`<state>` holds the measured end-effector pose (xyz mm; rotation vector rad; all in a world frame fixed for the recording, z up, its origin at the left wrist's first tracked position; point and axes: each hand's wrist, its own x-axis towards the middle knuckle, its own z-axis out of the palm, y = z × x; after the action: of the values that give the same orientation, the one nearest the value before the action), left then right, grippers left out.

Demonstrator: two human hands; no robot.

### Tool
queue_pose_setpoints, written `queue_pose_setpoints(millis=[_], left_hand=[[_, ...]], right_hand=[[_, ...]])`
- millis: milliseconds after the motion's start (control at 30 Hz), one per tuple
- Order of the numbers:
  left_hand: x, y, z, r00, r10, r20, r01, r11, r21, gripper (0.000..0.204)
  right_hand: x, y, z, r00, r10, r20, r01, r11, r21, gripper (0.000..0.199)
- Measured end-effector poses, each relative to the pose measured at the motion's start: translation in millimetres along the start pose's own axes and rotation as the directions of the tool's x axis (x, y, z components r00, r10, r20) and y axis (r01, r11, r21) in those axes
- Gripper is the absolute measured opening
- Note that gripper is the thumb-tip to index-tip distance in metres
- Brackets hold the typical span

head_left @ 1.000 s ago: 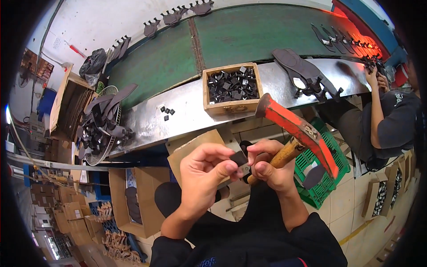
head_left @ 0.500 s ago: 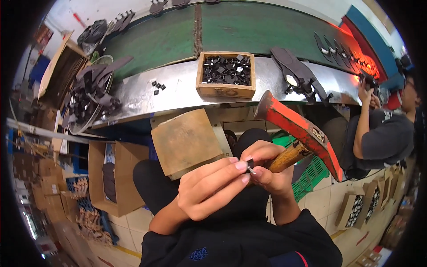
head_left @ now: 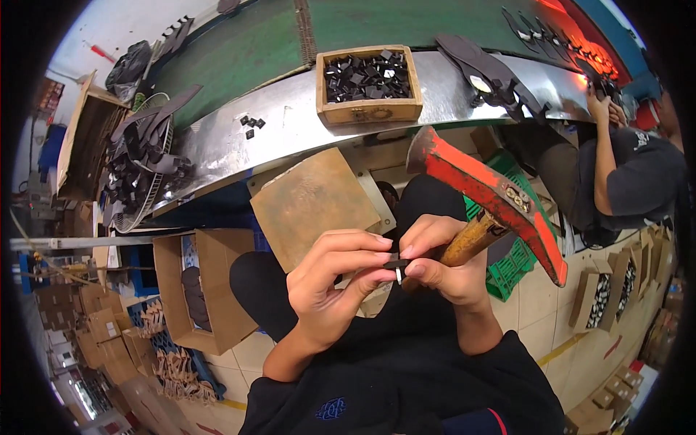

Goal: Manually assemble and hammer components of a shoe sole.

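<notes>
My left hand (head_left: 328,279) pinches a small black heel tip (head_left: 394,264) with a short metal pin pointing down. The thumb and fingers of my right hand (head_left: 457,279) grip its other side. The wooden handle of a worn red hammer (head_left: 486,183) is tucked in my right hand, its head raised above and to the right. Beyond my hands lies a square tan block (head_left: 315,203). Past it, on the metal bench edge, a wooden box (head_left: 370,114) is filled with similar black heel tips, and several loose ones (head_left: 250,133) lie to its left.
A wire basket (head_left: 148,196) of dark shoe parts stands at left, with a cardboard box (head_left: 210,283) below. Dark soles (head_left: 478,65) lie right of the wooden box, before a green conveyor belt (head_left: 391,25). A green crate (head_left: 511,268) and a co-worker (head_left: 631,174) are at right.
The heel tip has been turned between my fingers, so its pin now points straight down. My left hand's grip has shifted. The whole view has tilted slightly.
</notes>
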<state>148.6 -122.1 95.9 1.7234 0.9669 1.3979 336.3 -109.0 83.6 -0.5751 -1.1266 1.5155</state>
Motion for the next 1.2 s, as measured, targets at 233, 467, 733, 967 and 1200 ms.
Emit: queue_pose_setpoints(millis=[233, 467, 733, 967, 1200], left_hand=[[-19.9, -6.3, -0.8, 0.967, -0.254, 0.012, 0.219, 0.807, -0.548, 0.013], [-33.2, -2.2, -2.9, 0.848, -0.501, 0.175, 0.377, 0.337, -0.863, 0.003], [-40.8, -2.9, -0.9, 0.826, -0.544, 0.146, 0.388, 0.362, -0.848, 0.005], [-37.9, -33.2, -13.9, 0.840, -0.507, 0.194, 0.529, 0.686, -0.500, 0.004], [-11.1, -46.1, -23.9, 0.840, -0.465, 0.280, 0.508, 0.855, -0.103, 0.008]], right_hand=[[-7.7, 13.1, 14.5, 0.998, -0.064, 0.023, 0.066, 0.994, -0.082, 0.023], [-5.4, 15.5, 22.9, 1.000, -0.017, 0.026, 0.022, 0.980, -0.198, 0.025], [1.8, 20.9, 19.7, 0.996, 0.067, 0.052, -0.064, 0.996, -0.056, 0.022], [-2.7, 32.9, 9.6, 0.987, 0.154, -0.039, -0.152, 0.987, 0.046, 0.011], [-1.3, 55.2, -21.6, 0.987, 0.129, -0.095, -0.128, 0.992, 0.019, 0.018]])
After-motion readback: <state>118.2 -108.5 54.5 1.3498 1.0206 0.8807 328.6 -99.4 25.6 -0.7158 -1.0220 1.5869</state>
